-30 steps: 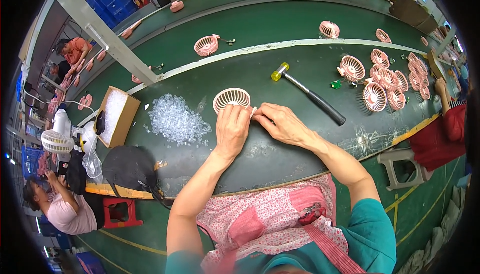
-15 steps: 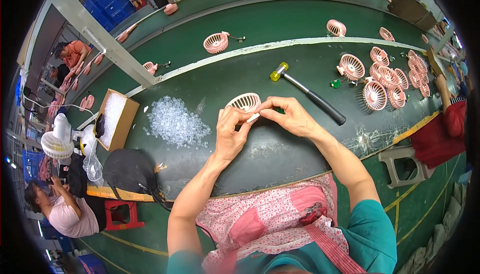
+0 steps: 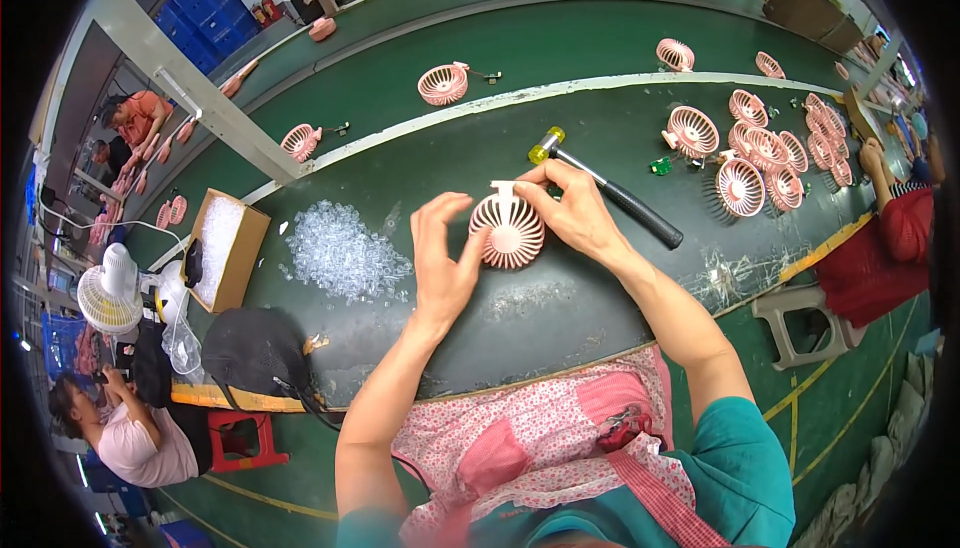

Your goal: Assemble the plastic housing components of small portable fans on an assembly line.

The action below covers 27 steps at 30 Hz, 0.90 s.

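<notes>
A round pink fan housing with radial slats is in front of me at the middle of the bench, its short pale neck pointing away from me. My right hand pinches it by the neck, thumb and fingers closed on the upper right. My left hand is beside it with fingers stretched out and apart, the thumb touching the slats. Left of that hand, a pile of small clear plastic pieces is spread on the bench. A hammer with a yellow head and black grip lies just beyond my right hand.
Several pink fan housings are clustered at the right, a green circuit board near them. At left stand a cardboard box of clear pieces, a black bag and a white fan. A green conveyor carries more housings. Co-workers sit on both sides.
The fan housing has turned so its slatted round side faces me and its neck points away. My left fingers have spread from a pinch; my right hand still grips it.
</notes>
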### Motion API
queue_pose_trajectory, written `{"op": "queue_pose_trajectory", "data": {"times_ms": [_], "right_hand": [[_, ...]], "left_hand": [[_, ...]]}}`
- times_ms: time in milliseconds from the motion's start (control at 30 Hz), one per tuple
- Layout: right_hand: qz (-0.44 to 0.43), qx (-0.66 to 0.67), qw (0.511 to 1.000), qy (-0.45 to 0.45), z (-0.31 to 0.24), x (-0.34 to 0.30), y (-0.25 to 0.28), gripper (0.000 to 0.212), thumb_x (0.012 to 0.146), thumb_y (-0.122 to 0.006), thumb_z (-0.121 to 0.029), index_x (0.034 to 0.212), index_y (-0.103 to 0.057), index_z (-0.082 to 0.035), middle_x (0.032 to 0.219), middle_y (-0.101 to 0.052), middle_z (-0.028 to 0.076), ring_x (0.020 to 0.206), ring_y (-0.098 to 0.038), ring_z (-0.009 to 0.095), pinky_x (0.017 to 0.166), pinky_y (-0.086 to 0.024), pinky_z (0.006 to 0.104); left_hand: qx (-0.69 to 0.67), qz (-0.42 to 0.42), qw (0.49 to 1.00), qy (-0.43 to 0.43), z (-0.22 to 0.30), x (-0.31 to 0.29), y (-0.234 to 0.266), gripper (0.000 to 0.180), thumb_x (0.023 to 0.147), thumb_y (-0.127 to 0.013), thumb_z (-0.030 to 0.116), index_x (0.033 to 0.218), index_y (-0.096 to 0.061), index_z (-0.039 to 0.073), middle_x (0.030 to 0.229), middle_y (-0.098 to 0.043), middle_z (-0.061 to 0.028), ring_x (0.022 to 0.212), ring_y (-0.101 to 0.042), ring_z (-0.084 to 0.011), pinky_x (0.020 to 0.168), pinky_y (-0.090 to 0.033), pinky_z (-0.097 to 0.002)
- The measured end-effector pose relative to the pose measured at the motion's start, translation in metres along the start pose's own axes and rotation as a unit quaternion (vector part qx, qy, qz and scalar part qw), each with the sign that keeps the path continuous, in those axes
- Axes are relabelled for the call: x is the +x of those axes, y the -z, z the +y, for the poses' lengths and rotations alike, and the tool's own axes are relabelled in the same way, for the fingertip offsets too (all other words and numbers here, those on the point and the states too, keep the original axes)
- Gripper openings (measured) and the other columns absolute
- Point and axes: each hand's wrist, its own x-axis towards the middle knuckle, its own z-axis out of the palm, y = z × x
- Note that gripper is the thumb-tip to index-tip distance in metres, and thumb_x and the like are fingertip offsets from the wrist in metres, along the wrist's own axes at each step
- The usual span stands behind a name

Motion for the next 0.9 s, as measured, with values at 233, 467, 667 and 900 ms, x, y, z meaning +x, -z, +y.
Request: {"op": "queue_pose_trajectory", "data": {"times_ms": [233,467,667,900], "right_hand": [[-0.180,-0.238,0.947,0.117,0.030,-0.009,0.027,0.022,0.090,-0.065,-0.016,0.108,-0.068,-0.003,0.115,-0.059,0.013,0.106,-0.055,0.032,0.094,-0.042,0.0418],[-0.035,-0.442,0.894,0.068,0.040,-0.023,0.070,0.033,0.087,-0.067,-0.011,0.118,-0.061,-0.001,0.114,-0.057,0.015,0.104,-0.055,0.034,0.086,-0.044,0.0424],[-0.051,-0.234,0.971,0.022,-0.006,-0.019,0.071,0.026,0.097,-0.054,-0.004,0.121,-0.059,0.002,0.091,-0.057,0.017,0.080,-0.059,0.036,0.072,-0.046,0.0412],[-0.153,-0.200,0.968,0.007,-0.023,-0.040,0.043,0.027,0.097,-0.059,-0.018,0.118,-0.065,-0.002,0.103,-0.068,0.022,0.095,-0.065,0.044,0.079,-0.053,0.0460]], "left_hand": [[0.179,-0.121,0.961,-0.172,0.000,-0.015,-0.012,0.031,0.080,-0.077,0.018,0.103,-0.066,0.002,0.111,-0.062,-0.0111,0.107,-0.058,-0.0295,0.087,-0.050,-0.0418],[0.203,-0.104,0.956,-0.182,0.008,-0.017,-0.009,0.038,0.076,-0.081,0.018,0.107,-0.065,0.002,0.111,-0.063,-0.0098,0.107,-0.061,-0.0290,0.084,-0.053,-0.0397],[0.202,-0.101,0.958,-0.178,0.005,-0.020,-0.005,0.041,0.075,-0.081,0.021,0.108,-0.065,0.003,0.110,-0.063,-0.0105,0.104,-0.062,-0.0275,0.082,-0.055,-0.0376],[0.205,-0.090,0.958,-0.179,0.003,-0.024,-0.004,0.038,0.078,-0.079,0.026,0.108,-0.065,0.006,0.108,-0.063,-0.0080,0.102,-0.063,-0.0246,0.082,-0.055,-0.0357]]}}
